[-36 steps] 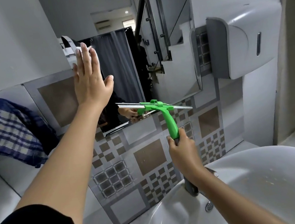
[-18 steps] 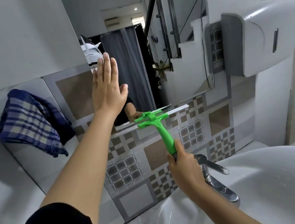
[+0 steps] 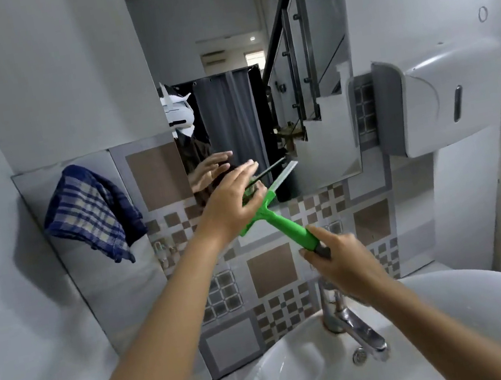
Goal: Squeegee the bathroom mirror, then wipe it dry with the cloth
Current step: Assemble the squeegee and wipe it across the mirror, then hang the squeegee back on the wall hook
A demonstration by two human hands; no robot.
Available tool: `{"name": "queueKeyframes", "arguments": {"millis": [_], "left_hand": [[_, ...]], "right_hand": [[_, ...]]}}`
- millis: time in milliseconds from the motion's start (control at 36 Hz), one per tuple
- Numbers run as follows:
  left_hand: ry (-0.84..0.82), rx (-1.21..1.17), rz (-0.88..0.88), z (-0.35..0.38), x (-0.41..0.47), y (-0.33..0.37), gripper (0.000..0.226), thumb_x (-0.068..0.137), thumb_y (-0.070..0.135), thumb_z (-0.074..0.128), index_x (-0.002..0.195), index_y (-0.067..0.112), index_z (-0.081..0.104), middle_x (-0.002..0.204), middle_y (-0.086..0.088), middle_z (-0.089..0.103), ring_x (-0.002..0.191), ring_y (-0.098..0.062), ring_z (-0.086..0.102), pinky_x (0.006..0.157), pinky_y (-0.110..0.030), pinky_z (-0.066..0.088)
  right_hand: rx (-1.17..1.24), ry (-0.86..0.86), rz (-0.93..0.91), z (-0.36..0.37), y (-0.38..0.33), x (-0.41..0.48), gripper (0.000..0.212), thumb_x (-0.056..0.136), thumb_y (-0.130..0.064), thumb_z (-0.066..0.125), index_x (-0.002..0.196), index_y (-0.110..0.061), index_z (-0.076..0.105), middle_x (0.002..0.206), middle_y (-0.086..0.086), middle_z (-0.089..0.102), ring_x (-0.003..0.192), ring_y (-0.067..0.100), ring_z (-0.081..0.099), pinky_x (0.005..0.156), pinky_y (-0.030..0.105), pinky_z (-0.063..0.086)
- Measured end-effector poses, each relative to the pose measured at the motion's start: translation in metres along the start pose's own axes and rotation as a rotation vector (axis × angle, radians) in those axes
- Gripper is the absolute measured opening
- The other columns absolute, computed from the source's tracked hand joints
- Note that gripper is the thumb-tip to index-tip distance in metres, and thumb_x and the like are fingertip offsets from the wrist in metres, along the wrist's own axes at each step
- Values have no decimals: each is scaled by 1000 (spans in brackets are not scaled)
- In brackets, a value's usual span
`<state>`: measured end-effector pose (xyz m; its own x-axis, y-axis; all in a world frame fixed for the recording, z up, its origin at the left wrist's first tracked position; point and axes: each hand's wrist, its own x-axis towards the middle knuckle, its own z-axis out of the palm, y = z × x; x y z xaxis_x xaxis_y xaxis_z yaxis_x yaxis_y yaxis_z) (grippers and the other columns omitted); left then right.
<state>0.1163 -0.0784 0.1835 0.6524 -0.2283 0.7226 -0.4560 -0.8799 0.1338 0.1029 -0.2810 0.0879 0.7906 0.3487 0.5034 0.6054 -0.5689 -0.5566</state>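
Observation:
The bathroom mirror [image 3: 327, 143] hangs on the wall above the patterned tiles. My right hand [image 3: 344, 265] grips the lower end of the green squeegee [image 3: 288, 226], which is tilted with its blade pointing up and right, off the glass near the mirror's lower edge. My left hand [image 3: 231, 204] is away from the mirror and rests over the left part of the squeegee's head, fingers loosely spread; whether it grips the blade I cannot tell. A blue checked cloth [image 3: 90, 213] hangs on the wall at the left.
A white basin [image 3: 462, 313] with a chrome tap [image 3: 355, 328] lies below my hands. A white paper dispenser [image 3: 445, 94] sticks out from the wall at the right. The mirror reflects a person, a curtain and stairs.
My left hand has left the mirror and come down onto the squeegee's head. The squeegee has come off the glass, dropped lower and tilted.

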Motion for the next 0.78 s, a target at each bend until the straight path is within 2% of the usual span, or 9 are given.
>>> {"name": "queueKeyframes", "arguments": {"millis": [83, 222, 306, 417, 472, 528, 611, 694, 778], "left_hand": [[-94, -44, 30, 6, -21, 15, 51, 95, 33, 49, 141, 14, 38, 146, -1, 40, 136, -10, 30, 112, -23, 22], [-146, -7, 12, 10, -53, 25, 47, 96, 37, 44, 139, 21, 39, 141, 3, 46, 132, -7, 37, 108, -21, 27], [-154, 20, 24, 6, -62, 28, 42, 97, 33, 44, 136, 19, 44, 123, 2, 59, 110, -6, 51, 94, -22, 41], [-130, 60, 30, 1, -71, 33, 40, 97, 32, 43, 134, 17, 47, 99, 4, 59, 83, -5, 51, 72, -18, 42], [-42, 71, 6, -2, -77, 35, 42, 96, 34, 40, 132, 15, 48, 94, 9, 55, 78, -4, 47, 67, -19, 42], [57, 91, -41, -4, -85, 39, 44, 97, 38, 35, 132, 14, 48, 96, 6, 58, 81, -5, 48, 69, -24, 44], [205, 136, -144, -4, -100, 43, 50, 98, 44, 29, 131, 12, 48, 103, -3, 63, 90, -6, 51, 77, -23, 45], [319, 180, -261, -4, -117, 46, 44, 97, 35, 34, 131, 10, 48, 107, -5, 62, 95, -9, 51, 84, -16, 37], [417, 215, -367, -1, -133, 51, 41, 97, 31, 36, 132, 12, 47, 107, -6, 62, 95, -10, 51, 85, -17, 37]], "right_hand": [[-98, -103, -120, -28, 2, 14, 46, 90, -30, 57, 133, -22, 43, 85, -2, 67, 59, 8, 63, 61, 27, 58], [-234, -192, -332, -60, -2, 35, 47, 90, -38, 55, 133, -22, 45, 79, -8, 61, 53, 1, 55, 53, 17, 48], [-335, -273, -438, -76, -8, 46, 46, 90, -43, 52, 133, -29, 45, 77, -9, 61, 55, 5, 54, 55, 25, 50], [-448, -246, -567, -89, -15, 60, 43, 88, -52, 50, 130, -43, 45, 89, -13, 64, 70, 7, 53, 59, 24, 37], [-352, -189, -606, -86, -19, 65, 38, 86, -49, 55, 123, -40, 53, 96, -13, 66, 82, 8, 56, 63, 26, 42], [-222, -92, -644, -75, -24, 69, 38, 82, -42, 62, 117, -28, 62, 97, -8, 65, 90, 10, 55, 70, 31, 50], [-18, 171, -654, -50, -37, 68, 37, 78, -24, 71, 112, -9, 66, 105, 3, 65, 98, 16, 56, 86, 34, 50], [267, 377, -499, -22, -58, 56, 36, 81, -13, 68, 115, -3, 63, 111, 7, 64, 107, 18, 55, 96, 25, 45], [516, 396, -272, 1, -81, 41, 50, 83, -19, 67, 128, -4, 52, 130, 10, 53, 124, 17, 45, 103, 7, 28]]}}
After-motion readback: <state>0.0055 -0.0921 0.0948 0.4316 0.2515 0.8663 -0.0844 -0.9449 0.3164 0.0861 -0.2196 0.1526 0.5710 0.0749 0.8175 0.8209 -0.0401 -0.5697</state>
